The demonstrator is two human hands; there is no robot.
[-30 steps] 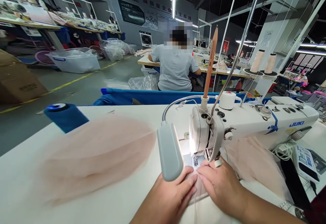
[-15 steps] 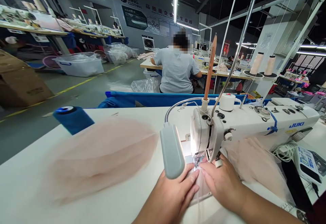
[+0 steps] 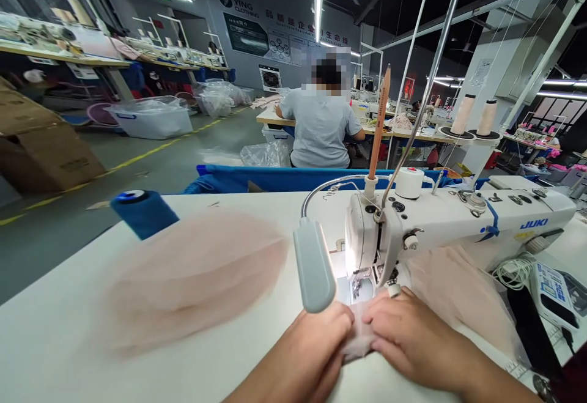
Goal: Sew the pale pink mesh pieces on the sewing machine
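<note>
A white sewing machine [image 3: 458, 216] stands on the table, its lit needle area just beyond my hands. Between them lies a small stretch of sheer pale pink fabric [image 3: 360, 336], in front of the presser foot [image 3: 360, 287]. My left hand [image 3: 323, 332] has its fingers curled closed on the left edge of this fabric, partly behind the grey lamp head [image 3: 315, 268]. Opposite it, my right hand [image 3: 403, 332] pinches the right edge with bent fingers. More of the sheer fabric [image 3: 192, 287] spreads over the table to the left.
A blue thread cone [image 3: 144, 213] lies at the table's far left edge. Behind the machine arm is another pink fabric piece [image 3: 458, 299]. A control box [image 3: 554, 293] with a coiled cable sits at right. A pencil [image 3: 380, 122] stands upright on the machine head. Ahead, a person [image 3: 321, 125] sits facing away.
Both hands have drawn back from the needle toward me, holding the fabric. The presser foot area now shows uncovered. The whole view has shifted slightly.
</note>
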